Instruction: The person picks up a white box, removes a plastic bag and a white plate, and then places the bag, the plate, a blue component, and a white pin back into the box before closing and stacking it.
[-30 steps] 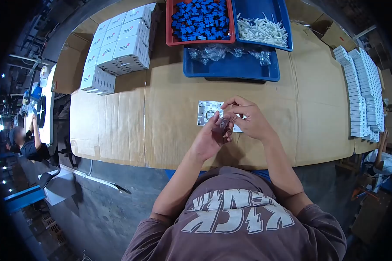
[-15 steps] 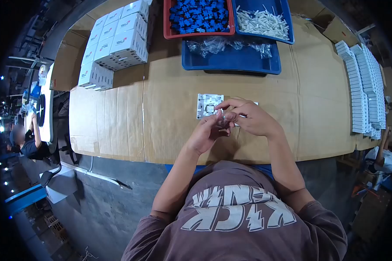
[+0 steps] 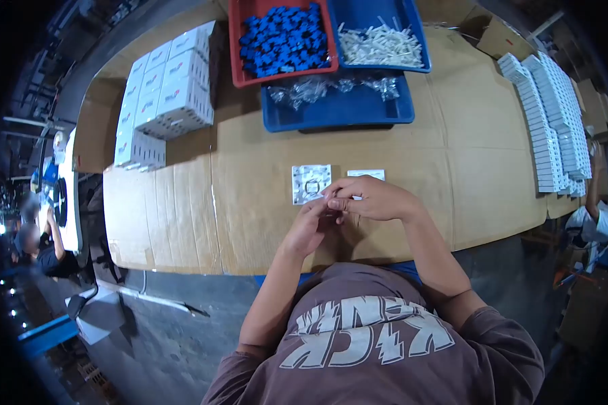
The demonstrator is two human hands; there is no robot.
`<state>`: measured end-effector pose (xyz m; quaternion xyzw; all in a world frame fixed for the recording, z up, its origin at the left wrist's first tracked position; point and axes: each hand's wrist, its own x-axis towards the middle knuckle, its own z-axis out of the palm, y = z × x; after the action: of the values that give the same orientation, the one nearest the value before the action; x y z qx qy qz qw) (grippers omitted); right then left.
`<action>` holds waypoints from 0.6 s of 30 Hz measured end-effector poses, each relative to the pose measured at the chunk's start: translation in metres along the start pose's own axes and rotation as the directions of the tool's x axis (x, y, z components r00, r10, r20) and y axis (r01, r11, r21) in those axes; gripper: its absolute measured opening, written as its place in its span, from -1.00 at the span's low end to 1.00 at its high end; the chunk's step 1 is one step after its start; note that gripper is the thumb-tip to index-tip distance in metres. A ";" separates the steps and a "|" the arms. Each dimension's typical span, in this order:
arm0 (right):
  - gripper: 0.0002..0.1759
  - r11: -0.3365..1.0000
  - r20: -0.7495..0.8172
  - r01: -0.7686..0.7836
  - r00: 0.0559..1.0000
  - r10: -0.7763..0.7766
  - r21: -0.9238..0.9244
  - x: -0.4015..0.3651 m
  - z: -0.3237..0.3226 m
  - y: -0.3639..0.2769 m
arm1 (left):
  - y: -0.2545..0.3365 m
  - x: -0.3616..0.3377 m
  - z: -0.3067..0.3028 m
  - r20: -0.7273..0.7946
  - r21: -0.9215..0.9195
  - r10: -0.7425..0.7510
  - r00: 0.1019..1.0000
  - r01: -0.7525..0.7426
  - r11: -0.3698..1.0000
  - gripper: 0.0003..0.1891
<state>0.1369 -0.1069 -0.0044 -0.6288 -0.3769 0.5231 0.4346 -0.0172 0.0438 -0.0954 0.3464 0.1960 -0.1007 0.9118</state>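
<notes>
My left hand and my right hand meet above the cardboard-covered table, fingertips pressed together. Both are closed in a pinch; whatever lies between the fingers is too small and hidden to name. Just beyond the left fingertips lies a whitish square plate with a dark square outline at its centre, its lower right corner near the fingers. A second white flat piece sits behind my right hand, which covers most of it.
Stacked white boxes stand at the left. At the back are a red tray of blue parts, a blue tray of white plugs, and a lower blue tray with clear bags. White pieces are stacked right. A person works at far left.
The view has shifted, so the table's things appear lower and further left. My hands have drawn closer together, and the shiny bit seen between the fingers before is now hidden.
</notes>
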 end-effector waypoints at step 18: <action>-0.77 0.563 -0.702 -0.422 0.385 -0.599 -0.711 0.046 -0.256 0.007 | 0.008 -0.012 0.018 0.030 0.025 -0.045 0.999 0.044 0.999 -0.47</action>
<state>0.3976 -0.1054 -0.0070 -0.9000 -0.3038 -0.1870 0.2503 -0.0203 0.0384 -0.0735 0.3517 0.1886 -0.1285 0.9079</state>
